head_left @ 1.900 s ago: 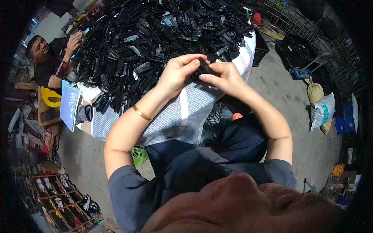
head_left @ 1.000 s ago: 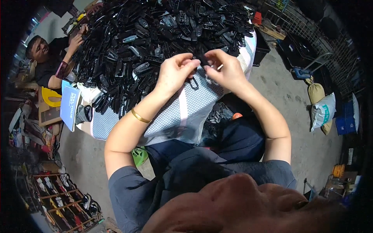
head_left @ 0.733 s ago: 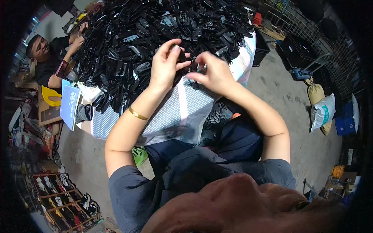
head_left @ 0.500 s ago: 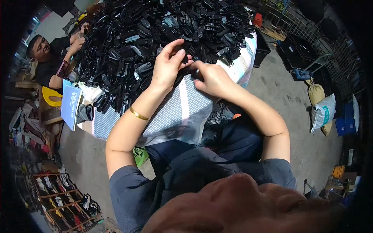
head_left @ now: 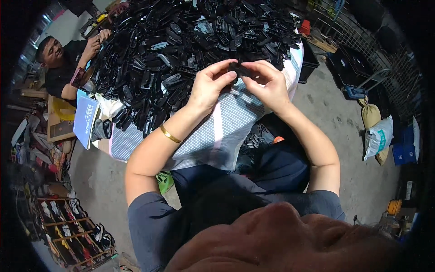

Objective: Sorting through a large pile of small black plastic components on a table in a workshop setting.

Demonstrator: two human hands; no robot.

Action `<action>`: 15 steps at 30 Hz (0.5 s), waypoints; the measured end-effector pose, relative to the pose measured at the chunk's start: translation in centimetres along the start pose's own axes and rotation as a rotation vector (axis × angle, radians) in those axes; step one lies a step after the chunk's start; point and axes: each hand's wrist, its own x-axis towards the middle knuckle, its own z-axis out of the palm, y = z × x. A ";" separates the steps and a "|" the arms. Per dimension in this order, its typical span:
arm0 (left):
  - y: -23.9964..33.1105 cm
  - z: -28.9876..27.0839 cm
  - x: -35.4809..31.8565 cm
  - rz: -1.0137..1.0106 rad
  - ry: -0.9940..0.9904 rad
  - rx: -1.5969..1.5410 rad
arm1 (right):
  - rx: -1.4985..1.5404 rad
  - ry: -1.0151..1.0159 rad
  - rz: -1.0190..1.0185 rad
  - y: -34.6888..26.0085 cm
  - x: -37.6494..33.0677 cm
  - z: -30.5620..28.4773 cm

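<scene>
My left hand [head_left: 209,89] and my right hand [head_left: 270,86] meet at the near edge of a big heap of black plastic parts [head_left: 181,43]. Both sets of fingers are closed on one small black plastic piece [head_left: 241,70], pinched from either side. Its exact shape is partly covered by my fingertips. The loose parts are long and narrow, some with shiny faces. Under the heap and my wrists lies a dotted white-and-grey cloth [head_left: 195,143], which hangs over the near edge.
Across the heap at the far left, another person's hands [head_left: 97,41] work at its edge. A blue booklet [head_left: 85,122] stands by the cloth's left corner. More small parts [head_left: 259,137] lie low beside my lap. Sacks [head_left: 378,136] sit on the floor at right.
My right hand has turned and come up to the left hand's fingertips. Both hands now pinch the black piece together, slightly further right. The other person's hands have shifted a little.
</scene>
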 end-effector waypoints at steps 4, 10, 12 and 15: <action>0.2 -0.1 -0.1 0.045 0.001 0.171 | -0.091 -0.042 -0.014 0.1 -0.1 -0.5; -0.4 0.1 -0.2 0.044 0.063 0.150 | -0.226 -0.007 -0.130 0.2 -0.5 0.5; -0.2 0.6 -0.3 0.119 0.064 0.116 | -0.303 0.008 -0.187 0.1 -0.6 0.9; 0.5 0.6 -0.3 0.094 0.025 0.068 | -0.234 0.025 -0.129 0.2 -0.3 0.9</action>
